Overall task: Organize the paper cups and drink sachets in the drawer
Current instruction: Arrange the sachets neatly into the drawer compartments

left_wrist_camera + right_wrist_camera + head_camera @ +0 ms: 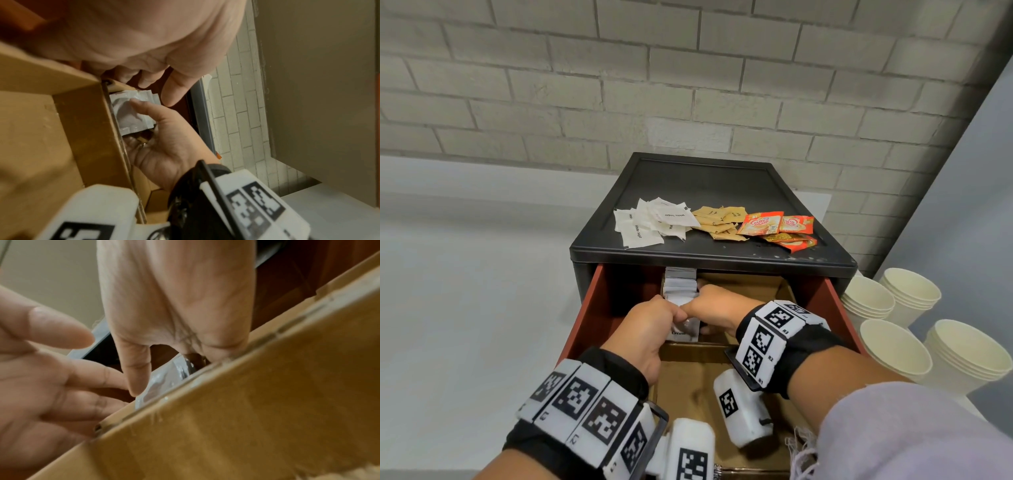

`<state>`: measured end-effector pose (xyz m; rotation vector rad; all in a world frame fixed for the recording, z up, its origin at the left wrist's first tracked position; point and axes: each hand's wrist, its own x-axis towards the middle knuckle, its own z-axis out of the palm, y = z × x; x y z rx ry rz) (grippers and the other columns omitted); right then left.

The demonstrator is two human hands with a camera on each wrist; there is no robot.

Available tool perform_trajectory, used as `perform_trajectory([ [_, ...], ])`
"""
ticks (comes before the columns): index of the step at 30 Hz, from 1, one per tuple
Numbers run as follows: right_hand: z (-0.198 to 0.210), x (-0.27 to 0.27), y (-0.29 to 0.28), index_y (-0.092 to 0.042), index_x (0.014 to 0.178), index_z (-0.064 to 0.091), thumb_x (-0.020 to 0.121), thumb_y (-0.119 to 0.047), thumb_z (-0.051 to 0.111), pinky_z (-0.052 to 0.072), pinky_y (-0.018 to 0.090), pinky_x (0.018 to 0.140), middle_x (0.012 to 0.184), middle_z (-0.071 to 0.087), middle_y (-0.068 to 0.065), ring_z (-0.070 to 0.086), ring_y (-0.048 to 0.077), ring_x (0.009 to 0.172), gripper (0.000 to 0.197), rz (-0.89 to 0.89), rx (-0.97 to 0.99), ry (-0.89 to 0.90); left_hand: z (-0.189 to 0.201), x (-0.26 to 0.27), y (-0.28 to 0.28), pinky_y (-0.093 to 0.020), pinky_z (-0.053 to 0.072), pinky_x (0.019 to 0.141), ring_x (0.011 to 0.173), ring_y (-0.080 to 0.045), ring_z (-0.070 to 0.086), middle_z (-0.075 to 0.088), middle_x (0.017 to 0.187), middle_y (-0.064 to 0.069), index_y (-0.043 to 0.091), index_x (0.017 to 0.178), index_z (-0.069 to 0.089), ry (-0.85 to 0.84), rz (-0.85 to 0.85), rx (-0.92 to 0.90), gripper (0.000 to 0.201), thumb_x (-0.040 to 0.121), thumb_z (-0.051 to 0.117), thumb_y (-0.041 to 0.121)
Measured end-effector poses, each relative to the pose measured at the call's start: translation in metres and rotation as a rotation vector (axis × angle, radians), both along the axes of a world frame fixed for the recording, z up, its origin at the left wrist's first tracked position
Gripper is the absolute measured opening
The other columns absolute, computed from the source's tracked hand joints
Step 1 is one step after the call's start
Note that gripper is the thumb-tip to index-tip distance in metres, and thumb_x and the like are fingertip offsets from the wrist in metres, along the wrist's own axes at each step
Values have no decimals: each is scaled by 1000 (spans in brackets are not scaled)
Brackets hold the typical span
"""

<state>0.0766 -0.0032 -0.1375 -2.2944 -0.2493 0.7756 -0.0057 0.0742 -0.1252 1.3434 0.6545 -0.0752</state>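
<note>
Silver creamer sachets stand in one row inside the cardboard divider of the open red drawer. Left hand and right hand both pinch the row's front sachets. On the black cabinet top: three piles, white sugar sachets, brown sugar sachets, orange Coffee-mate sachets. Four stacks of paper cups sit right of the drawer.
</note>
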Motion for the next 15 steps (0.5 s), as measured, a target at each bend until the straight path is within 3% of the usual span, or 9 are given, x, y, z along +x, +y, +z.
perform_trajectory([
  [2, -2, 2, 0, -13, 81, 56, 71, -16, 69, 45, 31, 75, 79, 50, 5, 49, 20, 79, 17, -22, 25, 7, -4, -1, 1, -50, 44, 97, 105, -33, 52, 50, 93, -9, 13, 102, 52, 65, 58, -20, 19, 87, 52, 2],
  [3, -3, 3, 0, -11, 87, 58, 69, -17, 71, 47, 32, 78, 82, 51, 6, 50, 20, 81, 23, -18, 35, 13, -3, -1, 1, -51, 42, 100, 111, -35, 50, 50, 98, -11, 13, 100, 51, 87, 66, -18, 16, 87, 52, 3],
  [5, -4, 4, 0, -8, 99, 60, 69, -20, 73, 48, 33, 84, 92, 55, 11, 54, 20, 87, 35, -14, 40, 19, -5, 2, 2, -51, 44, 98, 103, -36, 53, 51, 99, -16, 3, 110, 54, 94, 44, -41, 23, 88, 51, 5],
  [7, -3, 4, -3, -5, 115, 55, 74, -20, 71, 47, 35, 95, 112, 57, 16, 55, 24, 104, 46, -40, 35, -5, -5, 1, 2, -49, 50, 90, 86, -33, 56, 54, 93, -18, 2, 118, 53, 80, 21, -75, 30, 88, 50, 6],
  [10, 7, -2, -9, -1, 135, 38, 84, -24, 64, 44, 35, 99, 135, 46, 15, 48, 25, 115, 61, -120, 71, -39, -5, 0, 4, -50, 52, 88, 95, -37, 61, 60, 106, -24, 4, 120, 50, 97, 23, -133, 34, 87, 52, 10],
  [12, 15, -7, -16, -2, 138, 38, 91, -22, 58, 44, 32, 94, 134, 48, 14, 50, 24, 113, 55, -131, 50, -90, -5, 0, 6, -49, 53, 86, 96, -37, 62, 61, 108, -24, 5, 119, 48, 92, 30, -159, 33, 87, 53, 12],
  [15, 29, -15, -34, -4, 129, 52, 94, -3, 45, 47, 32, 92, 125, 58, 14, 56, 25, 110, 36, 15, -109, -325, -8, 2, 7, -48, 53, 88, 98, -36, 63, 62, 110, -22, 7, 122, 51, 54, 52, -173, 38, 86, 55, 15],
])
